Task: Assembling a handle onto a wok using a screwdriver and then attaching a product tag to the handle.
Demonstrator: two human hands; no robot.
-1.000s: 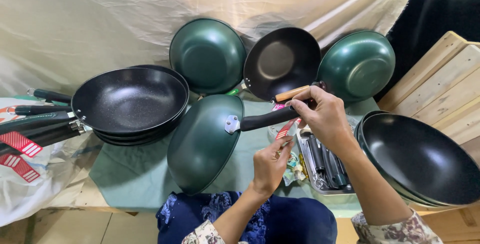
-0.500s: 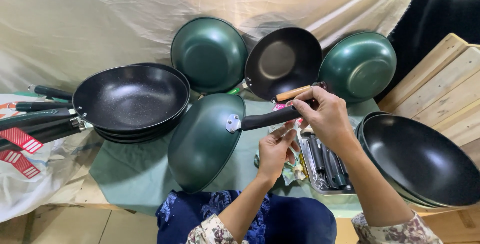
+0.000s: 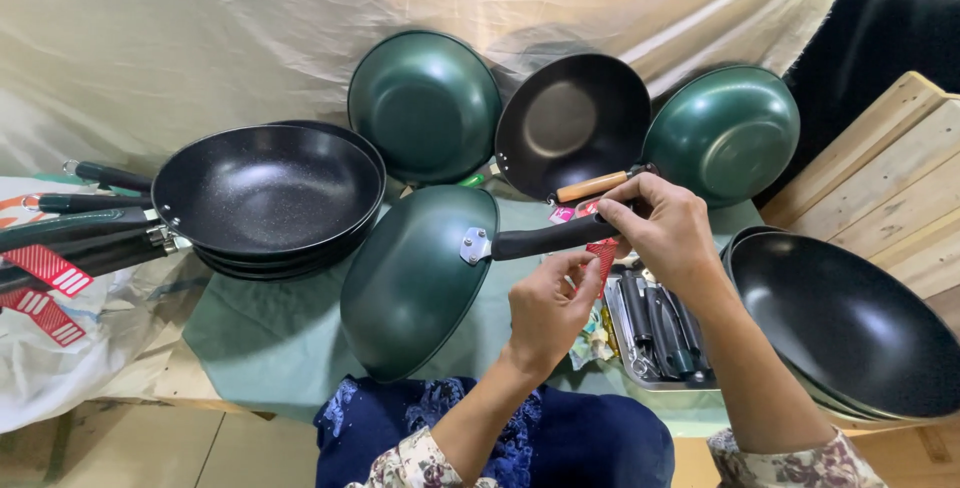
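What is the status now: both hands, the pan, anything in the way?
Right hand grips black handle of green pan, pan tilted on its side. Left hand pinches red tag at the handle. Tray of handles underneath, pan stacks on both sides.

Both forearms are bare below pale floral-print cuffs [image 3: 420, 463]. A dark blue patterned garment [image 3: 560, 438] covers the lap.
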